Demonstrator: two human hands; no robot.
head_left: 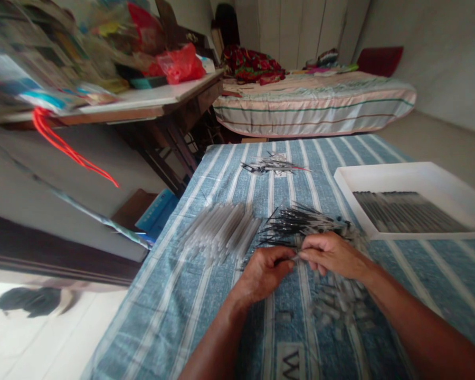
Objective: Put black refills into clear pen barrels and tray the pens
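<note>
My left hand (262, 271) and my right hand (333, 256) meet fingertip to fingertip above the cloth, both pinched closed. Whatever they hold between them is too small and blurred to name. Just beyond my fingers lies a loose heap of thin black sticks like pen refills (296, 219). To its left is a pile of pale translucent tubes like pen barrels (221, 229). Small clear pieces like pen caps (336, 306) are scattered under and below my right wrist. A white tray (383, 170) on the right holds a row of dark, slim pens (407, 211).
The table has a blue striped cloth (150, 327). Farther back lies a small bundle of thin sticks (269, 166); a paper marked W (291, 361) is at the near edge. A cluttered desk (142, 105) stands left, a bed (316, 105) behind, and a blue box (158, 211) below.
</note>
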